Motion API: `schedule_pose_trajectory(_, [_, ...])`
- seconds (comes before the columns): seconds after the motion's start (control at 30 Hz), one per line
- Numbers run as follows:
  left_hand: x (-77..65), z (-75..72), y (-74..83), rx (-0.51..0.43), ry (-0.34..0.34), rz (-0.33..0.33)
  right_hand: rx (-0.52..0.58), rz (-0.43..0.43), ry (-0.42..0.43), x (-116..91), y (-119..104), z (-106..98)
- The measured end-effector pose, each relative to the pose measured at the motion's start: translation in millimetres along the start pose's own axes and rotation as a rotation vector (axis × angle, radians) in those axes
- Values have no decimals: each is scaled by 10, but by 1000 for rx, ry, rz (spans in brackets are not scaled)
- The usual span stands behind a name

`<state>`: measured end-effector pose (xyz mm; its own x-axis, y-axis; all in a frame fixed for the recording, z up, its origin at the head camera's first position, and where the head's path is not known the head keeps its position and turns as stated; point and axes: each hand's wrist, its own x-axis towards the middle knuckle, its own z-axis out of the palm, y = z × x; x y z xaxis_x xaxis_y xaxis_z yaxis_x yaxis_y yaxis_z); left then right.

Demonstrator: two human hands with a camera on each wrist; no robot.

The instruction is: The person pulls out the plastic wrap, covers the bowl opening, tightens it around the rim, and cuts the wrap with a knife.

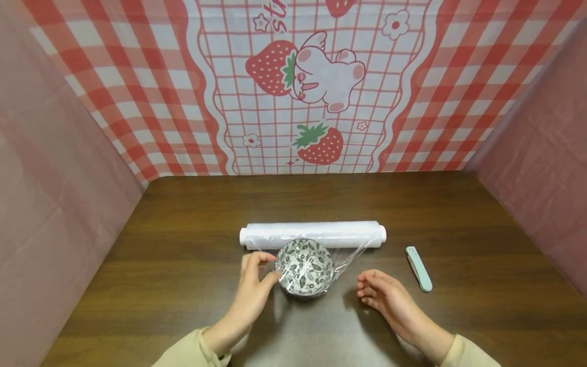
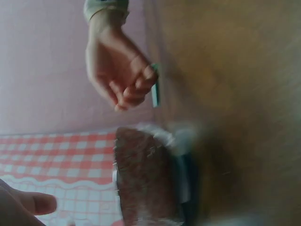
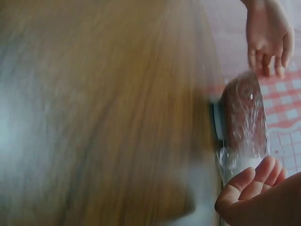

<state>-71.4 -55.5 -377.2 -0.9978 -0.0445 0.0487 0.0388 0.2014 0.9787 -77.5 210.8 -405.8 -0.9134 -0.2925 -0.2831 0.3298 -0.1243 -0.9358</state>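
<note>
A bowl [image 1: 304, 267] with a leaf pattern inside stands on the table, clear plastic wrap stretched over its top. Its outer side looks reddish brown in both wrist views. The wrap clings in wrinkles around the bowl [image 3: 244, 113] and runs back to the plastic wrap roll [image 1: 316, 235]. My left hand [image 1: 249, 290] is at the bowl's left rim, thumb and index finger spread apart with their tips right at the edge. To the right of the bowl, my right hand [image 1: 390, 303] hovers with loosely bent fingers and holds nothing.
A mint-green folding knife [image 1: 419, 269] lies on the wooden table [image 1: 192, 204], right of the roll. Behind the table hangs a red checked cloth [image 1: 160, 92] with strawberry prints. Pink cloth [image 1: 536, 142] hangs at both sides.
</note>
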Motion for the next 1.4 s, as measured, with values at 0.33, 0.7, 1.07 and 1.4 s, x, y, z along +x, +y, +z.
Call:
schedule_pose_trajectory(0.33, [91,274,146,-233,-278,4,-845,-374,339,-17,-66,-126])
schedule_pose_trajectory(0.7, [10,804,223,-320,-469,-20,-1297,-397,377,-40,-260,-343])
schedule_pose_trajectory(1.07, [-27,1204,221,-245,-461,-141,-1348,-295,324,-17,-441,-656])
schedule_pose_trajectory(1.4, [45,1540,184,-358,-428,-310,-1319,-234,363,59,-497,-877])
